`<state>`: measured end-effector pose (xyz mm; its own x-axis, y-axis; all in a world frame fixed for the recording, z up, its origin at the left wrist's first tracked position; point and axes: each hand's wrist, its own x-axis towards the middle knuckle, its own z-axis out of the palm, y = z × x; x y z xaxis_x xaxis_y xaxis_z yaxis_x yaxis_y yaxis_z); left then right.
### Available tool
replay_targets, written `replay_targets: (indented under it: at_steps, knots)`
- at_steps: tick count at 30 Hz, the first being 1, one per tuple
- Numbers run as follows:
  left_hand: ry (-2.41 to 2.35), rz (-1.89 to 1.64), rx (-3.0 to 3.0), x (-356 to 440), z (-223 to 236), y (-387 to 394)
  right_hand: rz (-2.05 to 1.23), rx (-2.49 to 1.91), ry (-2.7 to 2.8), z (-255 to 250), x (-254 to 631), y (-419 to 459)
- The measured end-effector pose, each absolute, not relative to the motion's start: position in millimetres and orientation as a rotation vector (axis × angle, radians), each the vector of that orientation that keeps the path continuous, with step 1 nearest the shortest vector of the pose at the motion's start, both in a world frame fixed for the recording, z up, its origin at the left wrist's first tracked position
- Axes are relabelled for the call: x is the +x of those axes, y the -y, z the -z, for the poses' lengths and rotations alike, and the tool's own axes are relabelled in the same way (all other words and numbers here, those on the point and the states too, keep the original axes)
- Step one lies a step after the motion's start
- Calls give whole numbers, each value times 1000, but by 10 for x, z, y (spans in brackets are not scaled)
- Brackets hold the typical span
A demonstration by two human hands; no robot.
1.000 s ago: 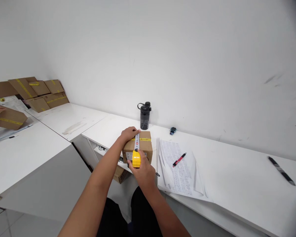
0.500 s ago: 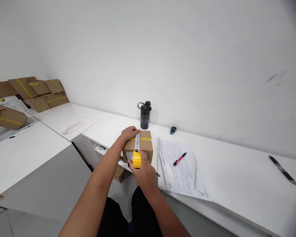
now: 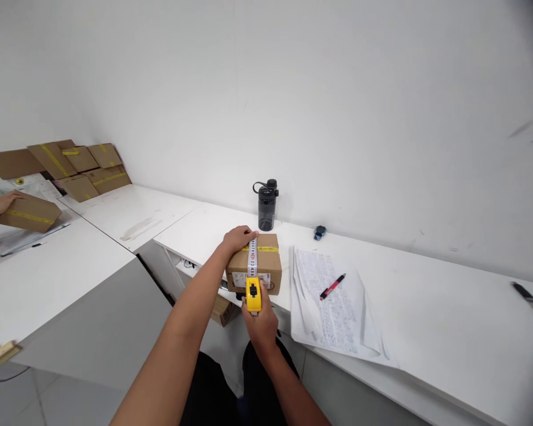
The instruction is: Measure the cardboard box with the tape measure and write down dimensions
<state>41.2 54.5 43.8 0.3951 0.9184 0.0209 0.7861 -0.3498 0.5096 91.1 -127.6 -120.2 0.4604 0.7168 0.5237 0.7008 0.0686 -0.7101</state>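
A taped cardboard box [image 3: 266, 260] rests at the front edge of the white table, a printed label on its near side. My left hand [image 3: 240, 238] lies over its far left top edge, fingers closed at the end of the tape measure's blade [image 3: 253, 257]. That blade runs across the box top towards me and past the near edge. Wrapped in my right hand [image 3: 263, 322] is the yellow tape measure [image 3: 253, 294], just in front of the box's near side, its black lock button facing up.
Behind the box stands a dark water bottle [image 3: 267, 207]. Written sheets [image 3: 333, 319] with a red pen [image 3: 333, 287] lie to the right, a watch [image 3: 320, 232] near the wall. At left, another person's hand [image 3: 4, 203] touches a box [image 3: 29, 212]; several boxes [image 3: 109, 179] are stacked behind.
My right hand has drawn the tape measure towards me and tipped it, so more blade shows. My left hand stays at the far edge. The view has shifted slightly left.
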Motion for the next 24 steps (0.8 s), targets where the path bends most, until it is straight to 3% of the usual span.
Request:
replay_targets:
  at_steps: [15, 24]
  knots:
    - [-1449, -452, 2216, 403, -379, -586, -430, -1723, 1157, 1498, 819, 1340]
    - [-1459, -439, 2191, 409, -419, -548, -734, -1600, 1038, 2137, 858, 1339]
